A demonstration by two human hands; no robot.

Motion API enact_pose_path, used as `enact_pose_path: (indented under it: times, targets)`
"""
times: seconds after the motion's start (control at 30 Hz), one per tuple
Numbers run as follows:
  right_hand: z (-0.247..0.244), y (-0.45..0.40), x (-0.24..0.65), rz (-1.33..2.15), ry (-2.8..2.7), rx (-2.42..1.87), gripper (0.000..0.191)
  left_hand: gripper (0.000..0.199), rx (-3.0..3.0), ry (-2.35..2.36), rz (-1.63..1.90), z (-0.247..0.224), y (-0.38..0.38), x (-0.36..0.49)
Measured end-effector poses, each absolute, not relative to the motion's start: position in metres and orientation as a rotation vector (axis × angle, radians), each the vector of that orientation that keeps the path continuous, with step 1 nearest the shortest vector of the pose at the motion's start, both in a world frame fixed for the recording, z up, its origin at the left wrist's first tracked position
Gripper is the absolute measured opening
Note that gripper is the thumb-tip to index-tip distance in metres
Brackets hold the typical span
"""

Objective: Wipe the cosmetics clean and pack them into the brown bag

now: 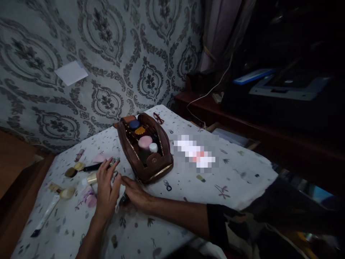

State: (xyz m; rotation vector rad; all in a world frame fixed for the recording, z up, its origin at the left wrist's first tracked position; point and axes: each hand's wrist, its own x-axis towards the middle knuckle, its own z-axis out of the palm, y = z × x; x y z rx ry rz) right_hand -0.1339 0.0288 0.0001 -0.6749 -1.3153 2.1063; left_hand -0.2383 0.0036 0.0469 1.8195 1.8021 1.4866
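Observation:
Over the front of the table, my left hand (106, 183) and my right hand (137, 194) meet. A crumpled white tissue-like piece (120, 198) shows between them, under my left thumb. My right hand curls around a small dark item (124, 199), mostly covered by its fingers. Just beyond, a brown zip bag (159, 167) lies open. In it are a pink round lid (145, 142), a white cap (153, 147), a blue round lid (134, 125) and an amber item (140, 131). Left of my left hand lie a cream tube (91, 179) and a purple-and-pink bottle (90, 198).
Several cosmetics lie on the patterned white cloth (151, 230), among them a black-tipped white tube (45, 215), a bottle (67, 193) and a round dark-and-yellow item (71, 172). Red glasses (159, 118) sit behind the bag. A pixelated patch covers something right of it. Patterned wallpaper (107, 97) rises behind.

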Motion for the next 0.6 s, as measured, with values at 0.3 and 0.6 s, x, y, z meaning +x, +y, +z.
enact_pose_path:
  times: [0.3, 0.6]
  targets:
    - [0.001, 0.027, -0.127, 2.163, -1.419, -0.671, 0.026, 0.029, 1.621, 2.083, 1.482, 0.066, 0.017, -0.265]
    - [0.009, 0.026, -0.116, 2.033, -1.728, -0.622, 0.03, 0.041, 0.927, 1.861, 1.596, 0.076, 0.018, -0.288]
